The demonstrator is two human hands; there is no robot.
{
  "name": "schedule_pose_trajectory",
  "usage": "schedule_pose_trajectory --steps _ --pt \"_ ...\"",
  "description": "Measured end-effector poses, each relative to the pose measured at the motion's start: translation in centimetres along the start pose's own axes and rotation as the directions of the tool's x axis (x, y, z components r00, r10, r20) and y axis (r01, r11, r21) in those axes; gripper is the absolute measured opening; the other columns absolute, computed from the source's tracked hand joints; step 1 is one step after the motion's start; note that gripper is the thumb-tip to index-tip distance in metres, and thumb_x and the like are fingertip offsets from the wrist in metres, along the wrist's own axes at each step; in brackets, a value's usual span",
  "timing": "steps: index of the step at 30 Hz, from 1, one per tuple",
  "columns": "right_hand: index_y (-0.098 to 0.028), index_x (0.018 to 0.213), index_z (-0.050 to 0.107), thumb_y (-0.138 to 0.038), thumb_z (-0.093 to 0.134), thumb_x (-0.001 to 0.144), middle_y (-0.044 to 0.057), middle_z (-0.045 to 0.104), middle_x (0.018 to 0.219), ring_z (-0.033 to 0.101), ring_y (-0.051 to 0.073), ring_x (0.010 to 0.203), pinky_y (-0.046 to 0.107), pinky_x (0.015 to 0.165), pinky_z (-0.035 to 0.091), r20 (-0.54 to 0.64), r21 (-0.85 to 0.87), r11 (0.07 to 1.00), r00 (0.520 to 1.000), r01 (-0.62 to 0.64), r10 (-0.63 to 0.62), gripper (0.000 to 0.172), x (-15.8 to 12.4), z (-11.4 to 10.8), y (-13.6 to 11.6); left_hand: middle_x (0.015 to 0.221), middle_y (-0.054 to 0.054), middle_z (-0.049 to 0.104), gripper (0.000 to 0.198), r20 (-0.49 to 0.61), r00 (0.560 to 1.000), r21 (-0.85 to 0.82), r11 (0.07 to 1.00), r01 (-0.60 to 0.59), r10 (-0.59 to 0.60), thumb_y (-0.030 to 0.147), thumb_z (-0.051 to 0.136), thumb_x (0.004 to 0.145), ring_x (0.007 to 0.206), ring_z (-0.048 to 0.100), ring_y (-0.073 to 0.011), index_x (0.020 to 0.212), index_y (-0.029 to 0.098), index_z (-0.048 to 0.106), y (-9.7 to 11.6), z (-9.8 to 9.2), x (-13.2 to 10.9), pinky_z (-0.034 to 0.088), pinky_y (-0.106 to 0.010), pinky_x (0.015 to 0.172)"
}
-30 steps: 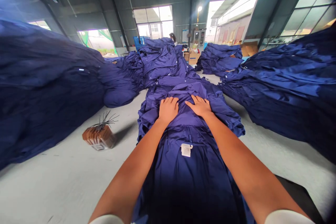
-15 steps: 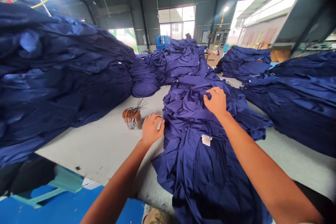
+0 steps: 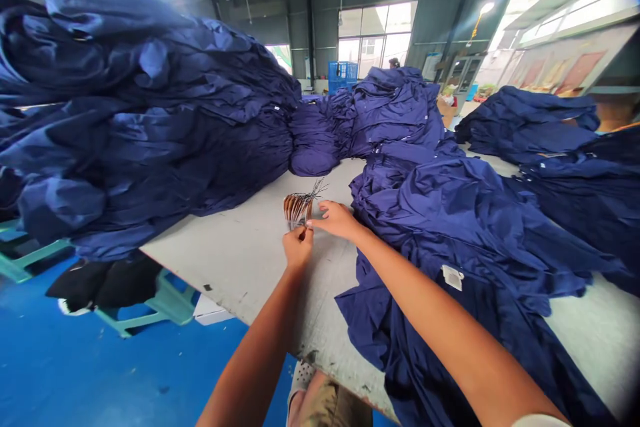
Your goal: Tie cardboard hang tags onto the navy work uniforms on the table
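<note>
A bundle of brown hang tags [image 3: 296,205] with black strings stands on the table in a small clear holder. My left hand [image 3: 299,247] is closed at the bundle's lower front, its fingertips pinched together. Whether they grip a single tag or several is hidden. My right hand [image 3: 337,219] reaches in from the right, thumb tip at the bundle's right edge, the other fingers apart and curved beside the strings. To the right, a dark blue garment [image 3: 450,207] lies crumpled, with a white label [image 3: 453,277] showing at its neck area.
A tall heap of dark blue garments [image 3: 165,120] covers the left side of the table [image 3: 225,247]. More garments [image 3: 395,107] are piled at the back, with others [image 3: 530,120] at the right. Green stools [image 3: 165,310] stand on the blue floor below the table's left edge.
My right hand has left the garment and moved left to the tags. My left hand has closed at the front of the bundle. The view has turned left.
</note>
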State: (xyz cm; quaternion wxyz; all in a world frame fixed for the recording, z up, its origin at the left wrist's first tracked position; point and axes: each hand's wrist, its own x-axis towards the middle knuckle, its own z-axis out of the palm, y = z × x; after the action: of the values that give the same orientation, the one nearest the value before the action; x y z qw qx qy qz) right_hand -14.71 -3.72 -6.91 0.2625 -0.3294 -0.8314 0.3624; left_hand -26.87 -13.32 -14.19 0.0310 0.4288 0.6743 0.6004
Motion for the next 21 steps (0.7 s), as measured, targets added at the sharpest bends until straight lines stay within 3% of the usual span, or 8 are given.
schedule_pose_trajectory --steps 3,8,13,21 --pt "-0.021 0.12 0.07 -0.048 0.087 0.07 0.01 0.073 0.123 0.072 0.025 0.098 0.039 0.089 0.057 -0.08 0.049 0.999 0.996 -0.022 0.026 0.059 1.3 2.2 0.0 0.049 0.003 0.042 0.035 0.036 0.999 -0.043 0.999 -0.013 0.015 0.04 0.057 0.08 0.05 0.038 -0.0122 0.053 0.02 0.048 -0.6 0.0 -0.2 0.026 -0.027 0.055" --pt "-0.023 0.114 0.068 -0.039 0.086 0.07 0.005 0.072 0.118 0.07 0.017 0.082 0.032 0.078 0.056 -0.103 0.249 0.968 0.993 -0.032 0.059 0.05 2.5 4.0 1.0 0.052 0.004 0.044 0.03 0.056 0.998 -0.114 0.993 -0.015 0.022 0.037 0.055 0.083 0.051 0.04 -0.0121 0.059 0.021 0.05 -0.8 0.0 -0.7 0.029 -0.026 0.055" --pt "-0.022 0.114 0.067 -0.038 0.087 0.064 0.005 0.069 0.117 0.065 0.014 0.074 0.028 0.067 0.051 -0.022 0.414 0.908 0.997 -0.055 0.071 0.056 3.1 4.0 2.3 0.052 0.004 0.046 0.028 0.065 0.998 -0.16 0.987 -0.005 0.015 0.036 0.057 0.084 0.051 0.042 -0.0118 0.061 0.02 0.051 -0.5 0.2 -0.8 0.031 -0.026 0.055" --pt "-0.022 0.107 0.066 -0.041 0.091 0.051 0.003 0.067 0.106 0.063 0.018 0.087 0.031 0.075 0.052 -0.016 0.539 0.839 0.994 -0.08 0.105 0.064 2.5 3.1 2.0 0.053 0.005 0.048 0.026 0.069 0.998 -0.19 0.982 0.01 0.003 0.037 0.059 0.084 0.051 0.042 -0.0119 0.066 0.02 0.053 -0.6 0.4 -0.7 0.033 -0.026 0.055"
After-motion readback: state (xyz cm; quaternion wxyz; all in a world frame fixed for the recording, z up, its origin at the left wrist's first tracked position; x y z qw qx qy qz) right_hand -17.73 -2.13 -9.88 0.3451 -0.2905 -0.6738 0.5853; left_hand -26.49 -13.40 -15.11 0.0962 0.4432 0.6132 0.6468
